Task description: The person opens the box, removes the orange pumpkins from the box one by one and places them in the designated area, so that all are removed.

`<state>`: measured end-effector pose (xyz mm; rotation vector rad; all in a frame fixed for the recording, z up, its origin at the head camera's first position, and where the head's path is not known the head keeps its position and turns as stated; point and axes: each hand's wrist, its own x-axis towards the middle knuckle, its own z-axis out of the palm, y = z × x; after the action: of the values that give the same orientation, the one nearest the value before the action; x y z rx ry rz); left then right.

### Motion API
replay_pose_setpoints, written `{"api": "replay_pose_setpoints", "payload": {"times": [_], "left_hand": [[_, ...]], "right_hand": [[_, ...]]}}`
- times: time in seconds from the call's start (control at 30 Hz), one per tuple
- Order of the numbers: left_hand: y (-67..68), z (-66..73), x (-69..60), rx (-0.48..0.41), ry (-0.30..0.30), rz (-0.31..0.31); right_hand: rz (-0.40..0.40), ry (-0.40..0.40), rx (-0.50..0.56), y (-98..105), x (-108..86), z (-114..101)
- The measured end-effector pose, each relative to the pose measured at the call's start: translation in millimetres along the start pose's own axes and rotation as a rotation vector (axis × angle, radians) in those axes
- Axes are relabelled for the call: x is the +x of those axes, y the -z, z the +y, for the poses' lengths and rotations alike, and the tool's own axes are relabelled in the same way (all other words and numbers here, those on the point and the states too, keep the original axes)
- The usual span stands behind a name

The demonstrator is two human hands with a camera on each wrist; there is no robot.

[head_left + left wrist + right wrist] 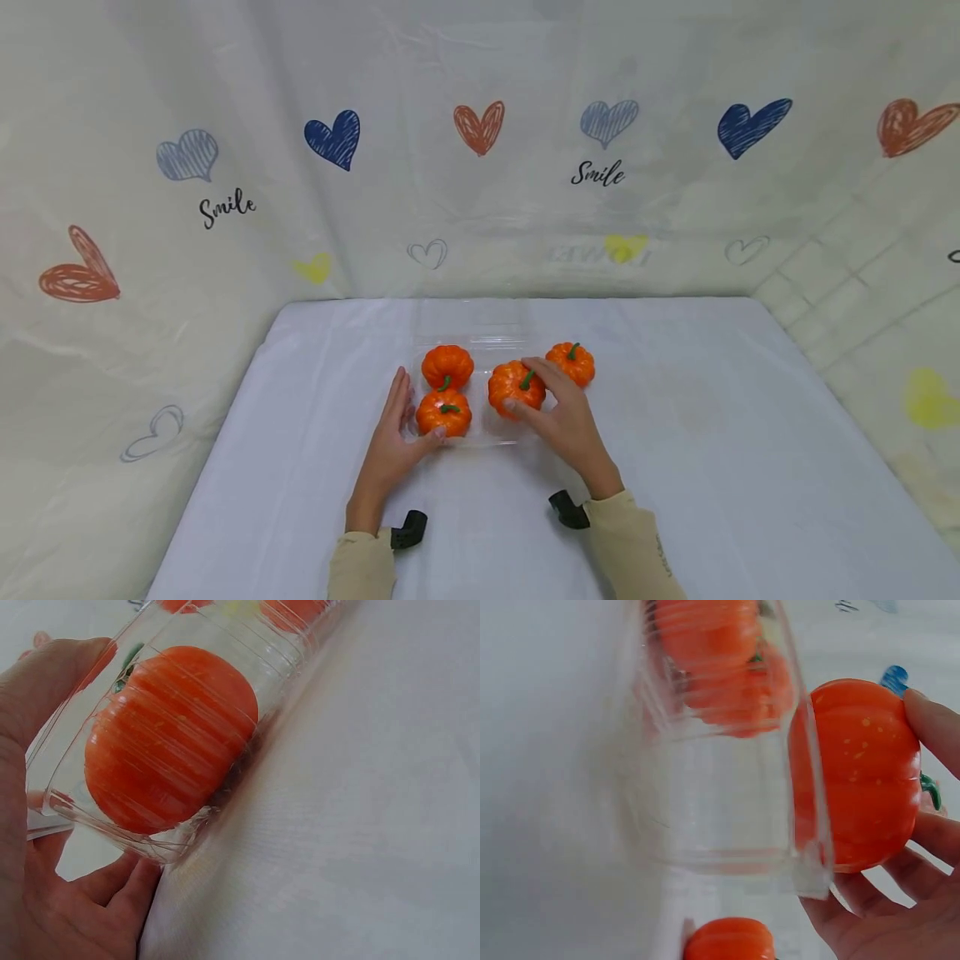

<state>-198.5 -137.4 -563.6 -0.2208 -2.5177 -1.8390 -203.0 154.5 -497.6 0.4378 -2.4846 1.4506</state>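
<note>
A clear plastic container [498, 437] with its lid folded back holds two orange pumpkins on its left side, a rear one [447, 365] and a front one [442, 414]. My left hand [393, 442] grips the container's front left corner, thumb on the front rim and fingers along the left wall. A third pumpkin [510, 390] is pinched between thumb and fingers of my right hand [566, 421], over the container's right side. In the right wrist view this pumpkin [855, 772] overlaps the container's rim. The left wrist view shows one pumpkin [172, 739] through the wall.
Another pumpkin [572, 363] sits on the white tablecloth [712, 433] just right of the container, behind my right hand. The transparent lid [472, 318] lies toward the back edge. A curtain [480, 208] printed with hearts hangs behind the table.
</note>
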Motion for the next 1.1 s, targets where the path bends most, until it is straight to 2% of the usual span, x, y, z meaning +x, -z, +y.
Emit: {"api": "replay_pose_setpoints", "payload": {"times": [0.2,0.33,0.47,0.73,1.1], "left_hand": [[1.6,-0.6,-0.7,-0.012,-0.016,-0.003],[2.8,0.5,-1.0,-0.006,-0.013,-0.005],[2.9,1.5,-1.1,0.0,-0.006,-0.01],[2.5,1.8,-0.5,0.011,0.003,-0.013],[2.3,3.6,-1.2,0.004,0.008,-0.013]], "right_hand": [[0.001,-0.109,0.096,21.7,-0.4,-3.3],[0.019,-0.139,0.117,36.4,-1.1,-0.2],[0.017,-0.163,0.08,50.9,-2.9,3.9],[-0.009,-0.263,-0.045,78.6,-9.0,14.7],[-0.114,-0.358,-0.105,92.8,-14.6,26.2]]}}
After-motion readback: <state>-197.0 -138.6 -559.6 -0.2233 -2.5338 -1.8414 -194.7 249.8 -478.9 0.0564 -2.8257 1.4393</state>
